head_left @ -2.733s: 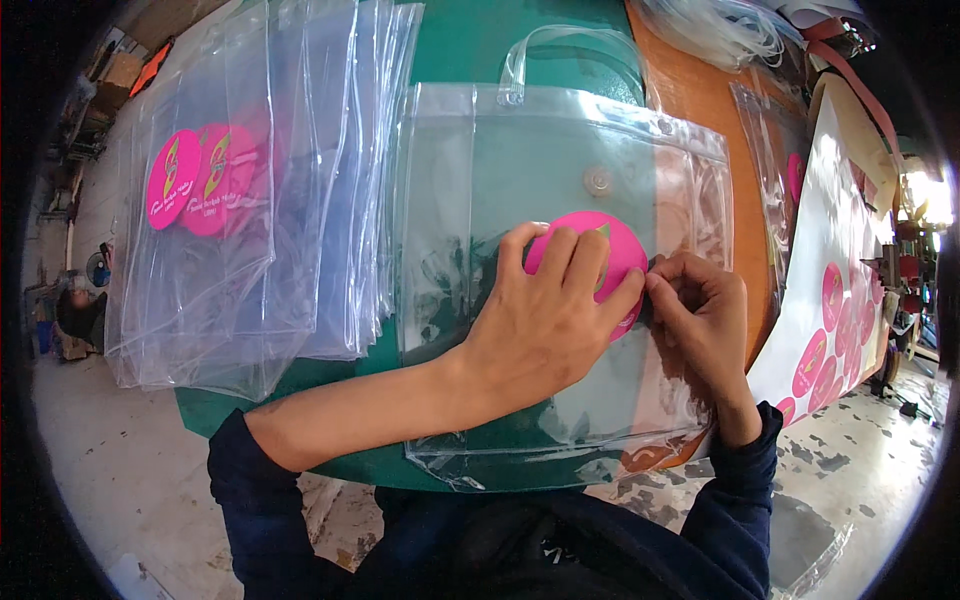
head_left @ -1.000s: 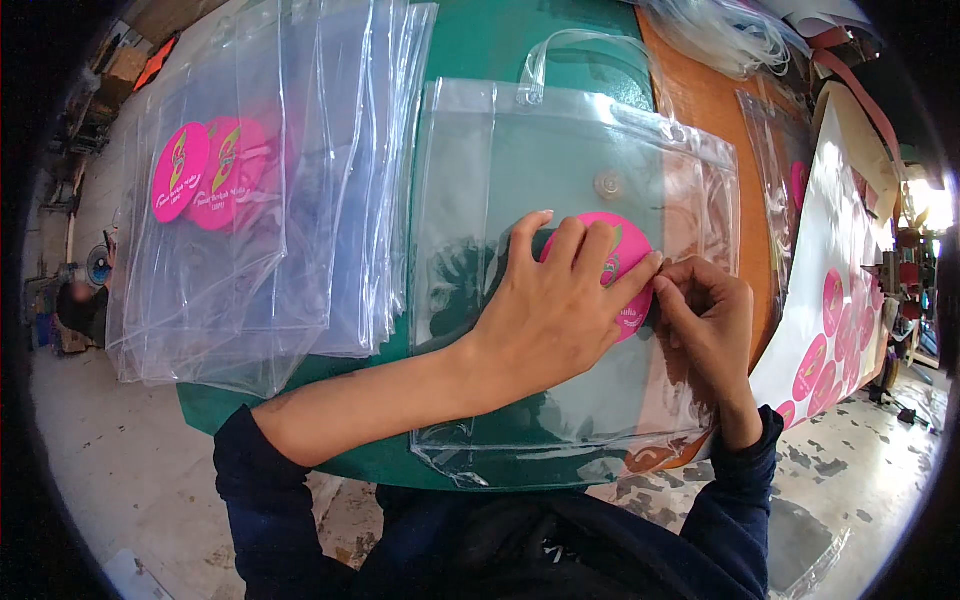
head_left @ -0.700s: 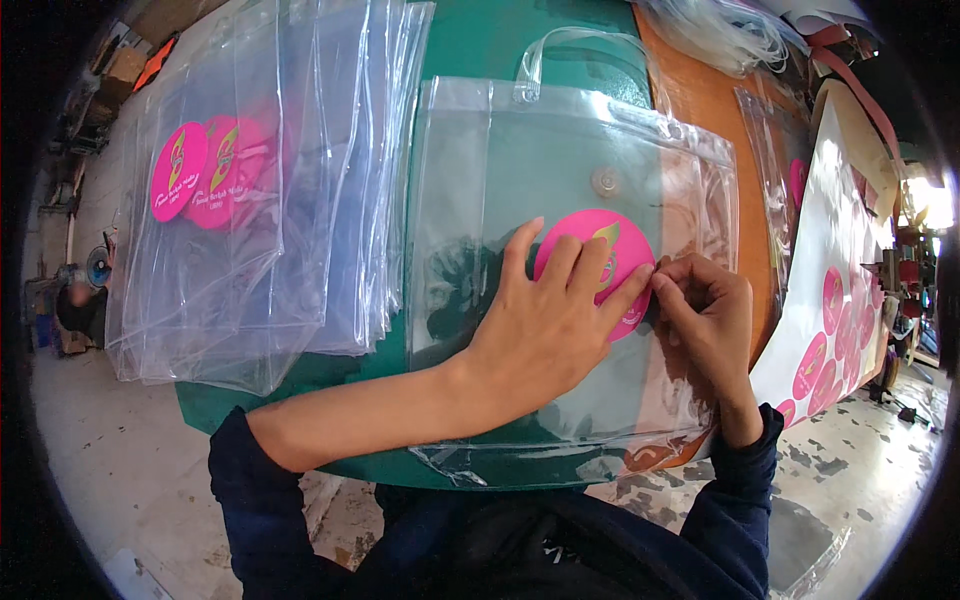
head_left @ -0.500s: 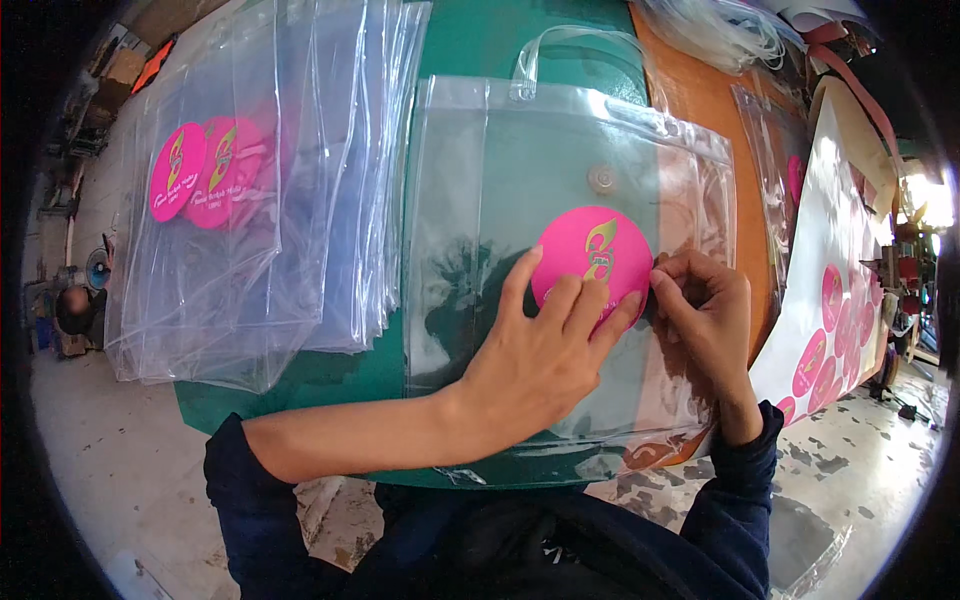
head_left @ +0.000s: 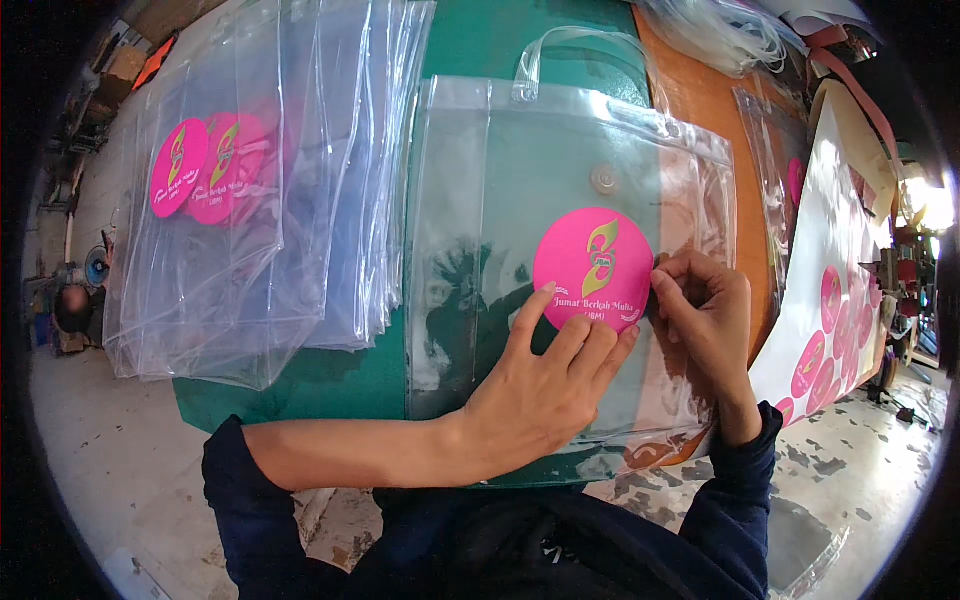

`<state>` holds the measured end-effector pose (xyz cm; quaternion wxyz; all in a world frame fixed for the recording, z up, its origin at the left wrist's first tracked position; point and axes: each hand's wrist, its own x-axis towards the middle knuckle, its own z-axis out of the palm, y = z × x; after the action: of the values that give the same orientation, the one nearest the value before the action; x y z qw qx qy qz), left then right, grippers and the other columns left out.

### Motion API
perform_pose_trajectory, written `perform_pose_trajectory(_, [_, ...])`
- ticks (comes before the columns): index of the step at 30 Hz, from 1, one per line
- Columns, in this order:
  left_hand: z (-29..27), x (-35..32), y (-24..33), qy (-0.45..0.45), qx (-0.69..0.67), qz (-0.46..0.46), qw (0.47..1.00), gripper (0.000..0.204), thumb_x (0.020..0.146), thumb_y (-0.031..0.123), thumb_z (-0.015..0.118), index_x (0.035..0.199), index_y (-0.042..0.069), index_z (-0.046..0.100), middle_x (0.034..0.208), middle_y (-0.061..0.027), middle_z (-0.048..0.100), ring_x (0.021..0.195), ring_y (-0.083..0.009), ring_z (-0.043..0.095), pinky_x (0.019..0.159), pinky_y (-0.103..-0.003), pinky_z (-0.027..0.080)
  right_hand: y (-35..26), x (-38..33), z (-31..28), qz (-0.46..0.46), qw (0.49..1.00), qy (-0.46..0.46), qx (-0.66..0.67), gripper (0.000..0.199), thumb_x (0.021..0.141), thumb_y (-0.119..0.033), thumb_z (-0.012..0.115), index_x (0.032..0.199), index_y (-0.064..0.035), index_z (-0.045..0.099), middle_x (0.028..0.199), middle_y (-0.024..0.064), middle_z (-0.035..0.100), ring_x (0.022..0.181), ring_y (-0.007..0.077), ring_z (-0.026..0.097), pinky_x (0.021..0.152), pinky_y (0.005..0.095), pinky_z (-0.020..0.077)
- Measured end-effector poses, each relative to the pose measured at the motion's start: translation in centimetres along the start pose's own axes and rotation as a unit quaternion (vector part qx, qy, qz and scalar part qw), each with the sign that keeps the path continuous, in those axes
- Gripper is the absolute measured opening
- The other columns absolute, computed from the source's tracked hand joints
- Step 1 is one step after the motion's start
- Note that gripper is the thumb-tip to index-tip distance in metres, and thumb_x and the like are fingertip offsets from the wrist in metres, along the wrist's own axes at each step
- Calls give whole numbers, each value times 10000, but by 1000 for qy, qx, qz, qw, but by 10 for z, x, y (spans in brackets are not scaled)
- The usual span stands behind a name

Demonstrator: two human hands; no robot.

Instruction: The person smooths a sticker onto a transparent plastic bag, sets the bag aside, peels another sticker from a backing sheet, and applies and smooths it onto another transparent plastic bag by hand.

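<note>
A clear plastic bag [head_left: 480, 200] with a handle and a snap button lies flat on the green table [head_left: 330, 385]. A round pink sticker [head_left: 592, 266] with a yellow-green emblem sits on the bag's front. My left hand [head_left: 545, 385] lies flat on the bag just below the sticker, fingertips touching its lower edge. My right hand [head_left: 705, 310] pinches at the sticker's right edge with fingers curled.
A pile of clear bags [head_left: 250, 190] with pink stickers lies to the left. A white backing sheet [head_left: 835, 300] carrying several pink stickers hangs at the right over an orange surface [head_left: 715, 110]. More clear plastic sits at the far top right.
My left hand has slid down off the pink sticker toward me, uncovering it. My right hand stays at the sticker's right edge.
</note>
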<state>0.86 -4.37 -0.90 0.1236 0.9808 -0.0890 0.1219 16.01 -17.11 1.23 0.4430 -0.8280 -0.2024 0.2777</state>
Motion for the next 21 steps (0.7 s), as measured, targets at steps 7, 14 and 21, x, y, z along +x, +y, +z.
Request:
perform_pose_trajectory(7, [7,0,-2,27,-12,-1,1000,601,607,222,664,1191,97,597,896,-51,457,882,-202,488,993,-526,322,3,0,0,-3,1000,-2,20,145,872,-110,612,792,10,618,559,5,576,445,37,513,412,186,371])
perform_pose_trajectory(14, [10,-3,-2,40,-23,-1,999,601,604,223,666,1188,96,597,913,-54,462,897,-207,484,988,-525,331,3,-1,1,-25,1000,5,10,132,867,-96,610,787,9,608,556,7,577,445,37,516,406,186,365])
perform_pose_trajectory(21, [-8,-28,-5,-48,-83,17,995,636,726,324,652,1304,105,504,1208,-116,468,1152,-253,441,1042,-517,295,2,-2,-1,-23,999,13,22,127,865,-89,609,788,12,608,553,10,575,444,36,516,409,188,371])
